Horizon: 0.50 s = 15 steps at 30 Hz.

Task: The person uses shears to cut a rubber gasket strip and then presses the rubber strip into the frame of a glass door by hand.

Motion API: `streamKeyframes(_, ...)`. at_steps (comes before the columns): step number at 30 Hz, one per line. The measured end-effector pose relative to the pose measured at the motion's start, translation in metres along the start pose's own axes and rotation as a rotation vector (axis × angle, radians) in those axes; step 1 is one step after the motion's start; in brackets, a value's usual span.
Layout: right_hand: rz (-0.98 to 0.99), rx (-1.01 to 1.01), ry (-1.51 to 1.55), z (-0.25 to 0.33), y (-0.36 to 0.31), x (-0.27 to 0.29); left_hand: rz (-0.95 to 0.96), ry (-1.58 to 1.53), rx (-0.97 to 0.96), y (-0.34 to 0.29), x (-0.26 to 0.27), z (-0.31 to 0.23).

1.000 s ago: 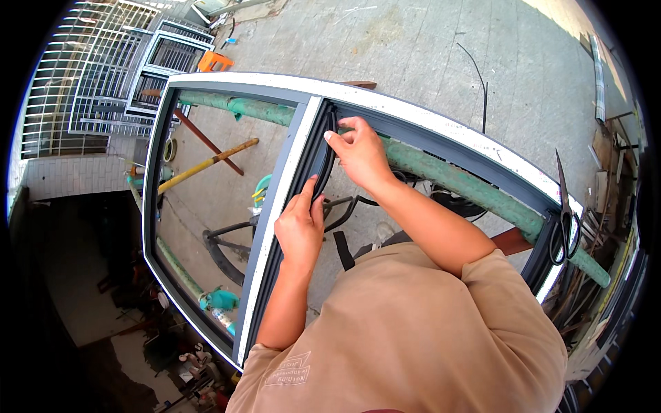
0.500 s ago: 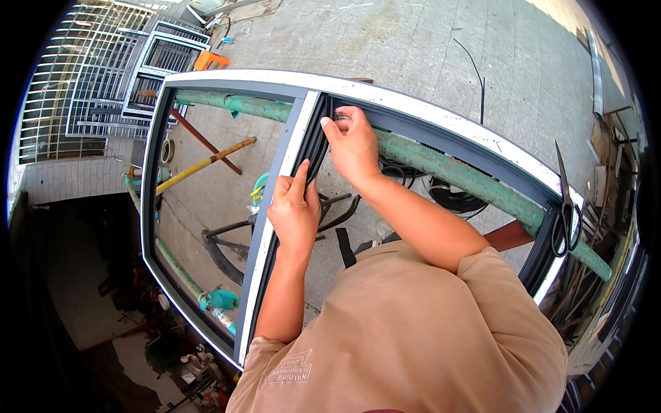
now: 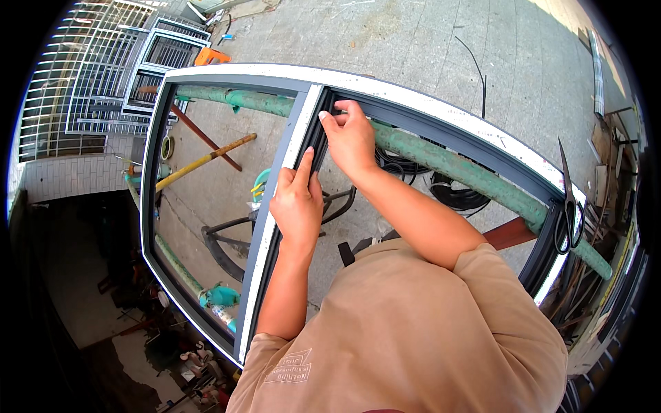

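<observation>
A large window frame (image 3: 413, 91), grey with white film on its faces, lies in front of me. Down its middle bar (image 3: 281, 180) runs a black rubber strip (image 3: 318, 138), set along the inner edge. My right hand (image 3: 350, 141) is closed at the bar's far end, thumb and fingers pinched at the strip by the corner. Nearer to me, my left hand (image 3: 297, 206) grips the same bar edge, its index finger stretched along the strip and the other fingers curled. The fingertips partly cover the strip.
Green pipes (image 3: 461, 172) support the frame from below. Black scissors (image 3: 569, 206) rest on its right corner. Coiled black strip (image 3: 458, 196) lies on the floor beneath. An orange stool (image 3: 211, 56) and metal grilles (image 3: 89, 76) stand at the far left.
My left hand has slid slightly farther up the middle bar, closer to my right hand. The right hand has shifted only a little, still pinched near the corner.
</observation>
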State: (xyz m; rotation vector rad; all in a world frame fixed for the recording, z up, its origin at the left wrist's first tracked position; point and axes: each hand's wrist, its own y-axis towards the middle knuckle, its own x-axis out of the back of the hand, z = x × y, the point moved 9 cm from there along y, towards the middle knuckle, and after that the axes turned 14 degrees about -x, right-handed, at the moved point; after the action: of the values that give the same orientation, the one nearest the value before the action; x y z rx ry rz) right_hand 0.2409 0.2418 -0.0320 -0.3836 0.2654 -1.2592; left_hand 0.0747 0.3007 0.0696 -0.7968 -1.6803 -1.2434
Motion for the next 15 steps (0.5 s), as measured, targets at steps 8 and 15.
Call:
streamKeyframes(8, -0.167, 0.155, -0.139, 0.006, 0.015, 0.001, 0.039, 0.061, 0.014, 0.006, -0.002, -0.001)
streamKeyframes(15, 0.042, -0.054, 0.102, -0.002, 0.019, -0.005, 0.066, 0.085, 0.029, 0.006, -0.004, 0.0)
